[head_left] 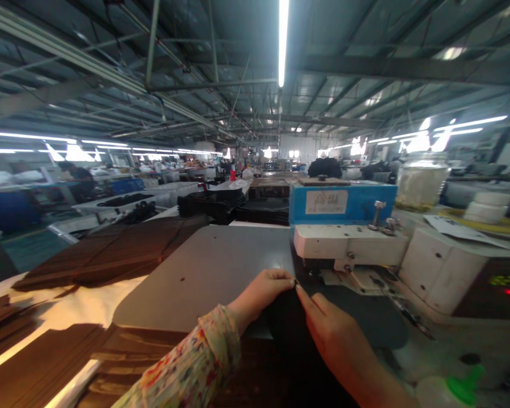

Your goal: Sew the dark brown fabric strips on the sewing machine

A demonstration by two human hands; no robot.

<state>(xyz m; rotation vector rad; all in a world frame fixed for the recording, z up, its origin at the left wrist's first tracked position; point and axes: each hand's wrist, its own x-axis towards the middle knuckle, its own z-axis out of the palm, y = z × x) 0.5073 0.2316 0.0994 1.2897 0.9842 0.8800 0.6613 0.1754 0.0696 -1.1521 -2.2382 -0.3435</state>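
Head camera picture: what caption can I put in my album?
Left hand and right hand meet at dark cloth beside a blue-and-white machine.

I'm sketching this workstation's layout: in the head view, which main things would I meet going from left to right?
Dark brown layered fabric stack, smooth grey flat panel with rounded corners, the person's left hand, their right hand, clear cylindrical jar, white cylindrical container.

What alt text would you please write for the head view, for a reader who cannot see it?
A person's left hand pinches black cloth and their right hand touches it, beside a white and blue machine. A grey plate lies to the left, with brown stacks farther left, in a large workshop under tube lights.
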